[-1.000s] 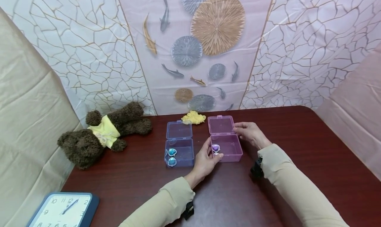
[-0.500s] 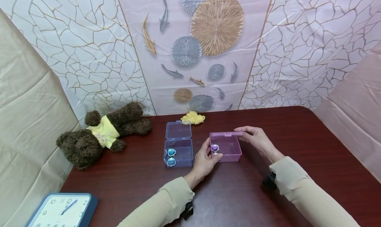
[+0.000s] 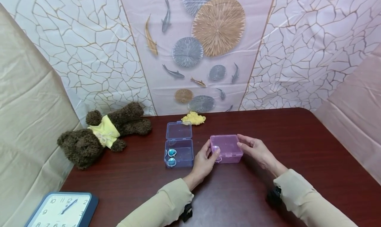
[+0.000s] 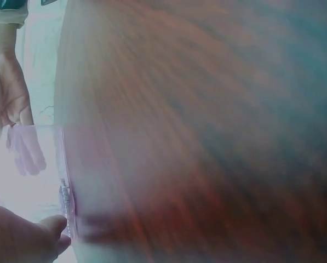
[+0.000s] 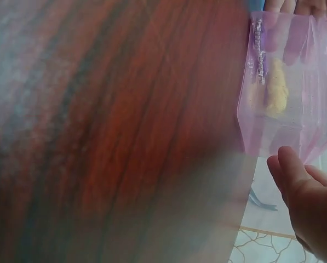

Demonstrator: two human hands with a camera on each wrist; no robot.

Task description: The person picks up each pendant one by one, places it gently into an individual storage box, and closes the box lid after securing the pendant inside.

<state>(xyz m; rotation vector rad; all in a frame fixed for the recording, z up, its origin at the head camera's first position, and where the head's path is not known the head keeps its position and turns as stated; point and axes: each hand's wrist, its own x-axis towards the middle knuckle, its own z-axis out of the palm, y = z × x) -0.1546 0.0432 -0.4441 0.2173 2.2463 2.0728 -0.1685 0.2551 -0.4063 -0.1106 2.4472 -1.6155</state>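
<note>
A translucent pink plastic box [image 3: 227,144] sits on the table with its hinged lid lowered over it. Gem-like trinkets with beaded rims show faintly at its left end. My left hand [image 3: 203,164] grips that end, thumb at the front corner and fingers along the side. At the opposite end, my right hand [image 3: 258,153] has its fairly straight fingers against the lid's edge. Left of the hands stands a translucent blue box [image 3: 184,152], lid tipped back. Two blue gem trinkets [image 3: 171,162] lie along its left side.
Behind the boxes lies a bundle of yellow yarn [image 3: 194,118]. A brown teddy bear [image 3: 80,144] in a yellow top lies at the left. The blue-framed clock [image 3: 63,207] is at the near left. A patterned cloth [image 3: 217,25] hangs behind the table [image 3: 297,137].
The pink box's lid has swung forward and down from its tipped-back position. My right hand has moved along with it, toward me. My left hand stays on the box.
</note>
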